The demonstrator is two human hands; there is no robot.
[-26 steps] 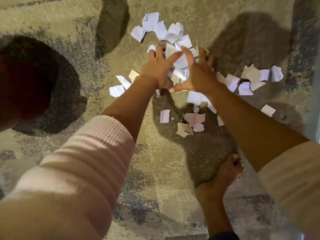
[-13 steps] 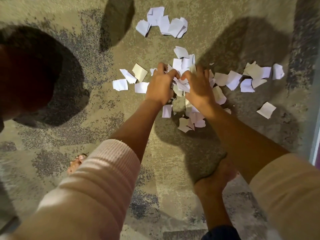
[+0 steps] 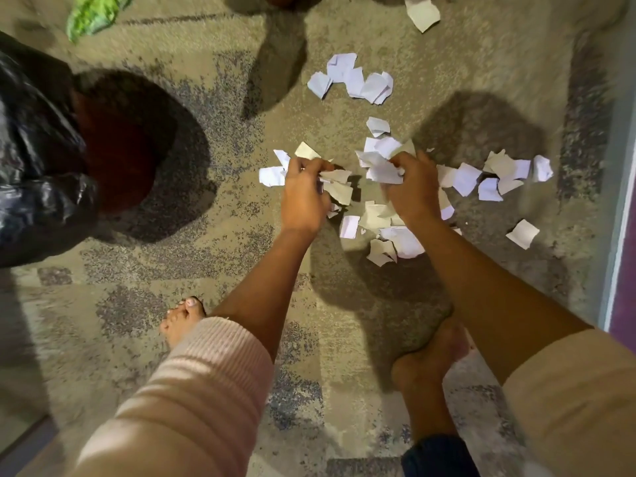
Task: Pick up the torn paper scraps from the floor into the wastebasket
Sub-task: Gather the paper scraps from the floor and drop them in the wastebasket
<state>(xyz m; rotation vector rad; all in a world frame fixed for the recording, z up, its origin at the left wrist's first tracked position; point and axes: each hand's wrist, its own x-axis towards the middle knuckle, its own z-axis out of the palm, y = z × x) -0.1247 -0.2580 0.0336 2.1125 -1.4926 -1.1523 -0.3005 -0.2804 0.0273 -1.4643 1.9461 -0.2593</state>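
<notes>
My left hand (image 3: 303,197) curled round torn white paper scraps (image 3: 339,187), my right hand (image 3: 409,191) gripping a crumpled wad (image 3: 382,166), loose scraps (image 3: 464,179) flat, jagged-edged, strewn in a band running left to right on mottled beige-grey carpet (image 3: 120,270), wastebasket (image 3: 41,187) lined with glossy black plastic, at left, well apart

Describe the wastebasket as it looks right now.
The wastebasket stands on the carpet at the left edge of view, partly cut off. Its rounded wall looks dark red, with a glossy black plastic liner bunched over the top. Its opening cannot be made out; nothing but the carpet visibly touches it.
</notes>
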